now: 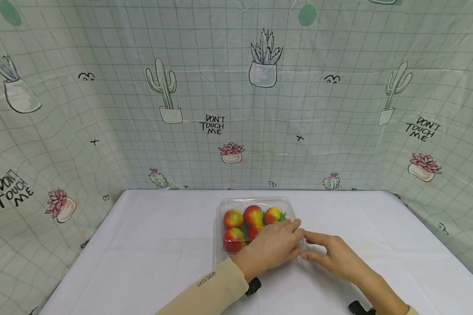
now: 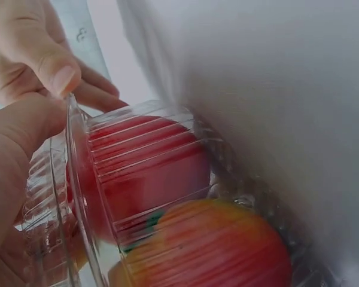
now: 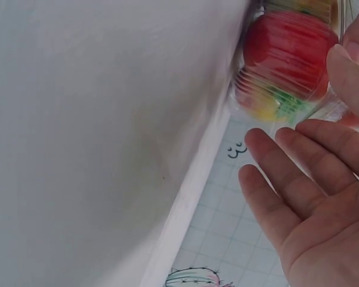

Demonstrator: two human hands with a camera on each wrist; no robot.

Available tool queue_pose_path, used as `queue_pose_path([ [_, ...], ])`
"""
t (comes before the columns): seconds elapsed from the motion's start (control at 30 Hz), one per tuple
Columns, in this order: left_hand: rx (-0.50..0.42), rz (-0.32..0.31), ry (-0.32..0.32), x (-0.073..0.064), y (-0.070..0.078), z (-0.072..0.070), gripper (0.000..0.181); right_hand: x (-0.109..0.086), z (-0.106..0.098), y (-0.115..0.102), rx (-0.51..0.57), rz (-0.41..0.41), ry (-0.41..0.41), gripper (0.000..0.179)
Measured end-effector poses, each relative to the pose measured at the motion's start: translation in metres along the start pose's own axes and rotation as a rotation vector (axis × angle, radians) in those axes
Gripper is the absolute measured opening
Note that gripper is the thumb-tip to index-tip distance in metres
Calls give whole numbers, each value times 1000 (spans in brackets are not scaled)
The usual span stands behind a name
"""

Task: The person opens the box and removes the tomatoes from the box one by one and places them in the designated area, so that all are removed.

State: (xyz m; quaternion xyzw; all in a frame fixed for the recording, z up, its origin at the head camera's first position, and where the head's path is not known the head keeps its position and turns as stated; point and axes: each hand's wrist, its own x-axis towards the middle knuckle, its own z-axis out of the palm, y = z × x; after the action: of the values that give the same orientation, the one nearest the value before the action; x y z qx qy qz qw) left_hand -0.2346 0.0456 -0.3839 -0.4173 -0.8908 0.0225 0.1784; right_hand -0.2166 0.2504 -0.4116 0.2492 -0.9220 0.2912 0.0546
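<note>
Clear box [image 1: 256, 200] of red-yellow fruit [image 1: 253, 215], near far edge of desk [image 1: 161, 240]. Left hand [image 1: 275, 246] pinching rim; right hand [image 1: 335, 253] spread, thumb at rim.

Beneath my left hand [image 1: 273, 245], parts of the clear box [image 1: 256, 200] and a red fruit [image 1: 254, 230] are hidden. Behind that hand my sleeve [image 1: 209, 288] runs off the bottom edge; past my right hand's [image 1: 333, 253] fingertips, the right wrist view crops the box.
</note>
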Motion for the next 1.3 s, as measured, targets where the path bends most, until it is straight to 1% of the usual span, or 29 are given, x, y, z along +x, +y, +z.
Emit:
queue_pose_path([
  [0.1,27,16,13,0,0,0,32,0,-1,-2,5,12,1,59],
  [0.2,32,15,23,-1,0,1,34,-1,-3,-3,18,20,2,58],
  [0.37,20,3,5,-1,1,0,34,-2,-2,-3,42,40,12,58],
  [0.57,40,6,-8,-1,2,-1,36,-2,-2,-4,36,53,26,57],
  [0.73,48,10,9,-2,1,-1,35,-1,0,-5,28,54,39,56],
  [0.9,47,6,28,-2,1,0,31,-1,0,-4,56,58,21,56],
  [1.03,41,-6,8,-2,1,0,37,-1,0,-3,56,49,2,56],
  [1.13,37,-16,-2,-2,2,0,44,-2,0,-3,49,42,3,56],
  [1.3,39,-27,10,-2,3,0,40,-1,1,-3,50,40,12,57],
])
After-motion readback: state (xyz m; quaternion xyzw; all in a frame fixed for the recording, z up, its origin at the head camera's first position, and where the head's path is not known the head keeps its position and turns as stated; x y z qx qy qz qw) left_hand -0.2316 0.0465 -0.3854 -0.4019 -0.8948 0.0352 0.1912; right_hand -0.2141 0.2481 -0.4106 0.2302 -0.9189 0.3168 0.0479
